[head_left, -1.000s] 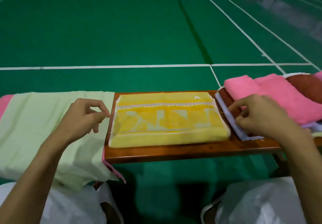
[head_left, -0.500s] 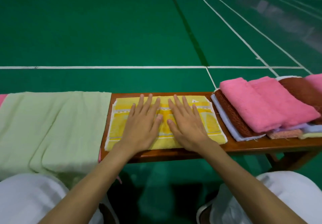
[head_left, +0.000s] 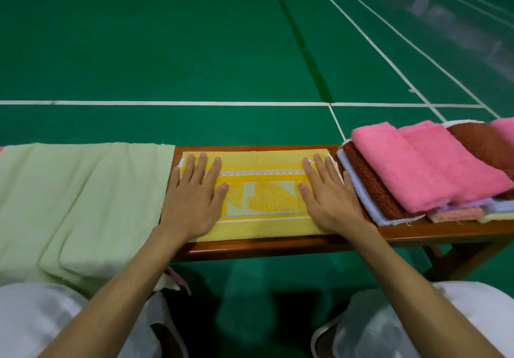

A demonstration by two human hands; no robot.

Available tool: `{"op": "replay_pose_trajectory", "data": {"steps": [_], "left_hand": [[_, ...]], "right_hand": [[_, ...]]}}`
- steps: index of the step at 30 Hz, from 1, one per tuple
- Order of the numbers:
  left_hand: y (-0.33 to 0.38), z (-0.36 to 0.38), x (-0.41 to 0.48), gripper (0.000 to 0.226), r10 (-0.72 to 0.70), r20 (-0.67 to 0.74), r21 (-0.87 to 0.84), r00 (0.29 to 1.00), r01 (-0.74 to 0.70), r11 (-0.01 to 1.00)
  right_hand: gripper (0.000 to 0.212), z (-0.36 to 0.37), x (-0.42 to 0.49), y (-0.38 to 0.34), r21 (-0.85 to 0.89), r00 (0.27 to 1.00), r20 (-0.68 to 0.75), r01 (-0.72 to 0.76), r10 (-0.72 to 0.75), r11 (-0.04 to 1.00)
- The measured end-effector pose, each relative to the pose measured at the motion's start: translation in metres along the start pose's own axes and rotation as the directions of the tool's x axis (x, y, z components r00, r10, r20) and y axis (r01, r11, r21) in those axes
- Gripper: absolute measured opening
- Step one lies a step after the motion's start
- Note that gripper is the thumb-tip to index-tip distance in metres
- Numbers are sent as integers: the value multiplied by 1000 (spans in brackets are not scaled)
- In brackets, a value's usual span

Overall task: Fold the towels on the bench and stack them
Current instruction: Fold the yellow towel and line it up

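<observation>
A folded yellow towel (head_left: 261, 199) with a leaf pattern lies flat on the wooden bench (head_left: 278, 246). My left hand (head_left: 192, 196) presses flat on its left end, fingers spread. My right hand (head_left: 328, 196) presses flat on its right end, fingers spread. Neither hand grips anything. A pale green towel (head_left: 78, 202) is draped unfolded over the bench's left part. On the right sits a stack of folded towels with two pink towels (head_left: 428, 165) on top of brown (head_left: 370, 185) and light blue ones.
A green sports court floor (head_left: 194, 46) with white lines stretches beyond the bench. My knees in white trousers (head_left: 403, 327) are at the bottom. The bench's leg frame (head_left: 456, 257) shows at lower right.
Half a second ago both hands lay together at the middle of the yellow towel; they have slid apart to its two ends. A second ago they were pinching at the towel's sides.
</observation>
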State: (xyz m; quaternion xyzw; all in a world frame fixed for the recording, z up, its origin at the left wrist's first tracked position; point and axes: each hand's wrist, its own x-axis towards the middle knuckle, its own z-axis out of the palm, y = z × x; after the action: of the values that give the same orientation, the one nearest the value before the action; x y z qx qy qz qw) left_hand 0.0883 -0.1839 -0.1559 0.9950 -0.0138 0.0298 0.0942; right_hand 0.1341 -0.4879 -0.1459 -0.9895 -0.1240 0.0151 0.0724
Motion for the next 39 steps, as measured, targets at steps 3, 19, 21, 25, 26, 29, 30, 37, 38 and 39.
{"op": "replay_pose_trajectory", "data": {"steps": [3, 19, 21, 25, 26, 29, 30, 37, 38, 39], "left_hand": [[-1, 1, 0, 73, -4, 2, -6, 1000, 4, 1000], [33, -21, -15, 73, 106, -51, -87, 993, -110, 990], [46, -17, -23, 67, 174, -39, -104, 984, -177, 979], [58, -2, -30, 63, 199, 27, -23, 980, -198, 980], [60, 1, -30, 63, 196, 33, -14, 980, -195, 981], [63, 5, -29, 64, 188, 45, 0, 981, -188, 982], [63, 5, -30, 65, 196, 46, 0, 980, -196, 981], [79, -32, -22, 26, -239, -30, -897, 971, 79, 435], [75, -43, -17, 21, -299, 90, -943, 950, 178, 281], [68, -51, -13, 22, -285, 229, -949, 931, 279, 148]], "right_hand": [[79, 0, -1, 1, 11, 1000, -2, 3, -3, 1000], [61, -36, -3, -18, 261, 913, -152, -333, 380, 906], [59, -39, -3, -22, 227, 899, -128, -383, 418, 895], [47, -46, -1, -21, 270, 888, 11, -445, 459, 854], [39, -47, -2, -17, 306, 890, 30, -441, 455, 843], [33, -49, -2, -5, 416, 904, 33, -401, 427, 816], [31, -52, -3, -2, 456, 914, 14, -367, 406, 811], [29, -88, -15, 10, 641, 927, -194, -128, 320, 756], [35, -95, -18, 9, 649, 918, -227, -105, 324, 753], [42, -102, -21, 9, 657, 912, -251, -85, 324, 749]]}}
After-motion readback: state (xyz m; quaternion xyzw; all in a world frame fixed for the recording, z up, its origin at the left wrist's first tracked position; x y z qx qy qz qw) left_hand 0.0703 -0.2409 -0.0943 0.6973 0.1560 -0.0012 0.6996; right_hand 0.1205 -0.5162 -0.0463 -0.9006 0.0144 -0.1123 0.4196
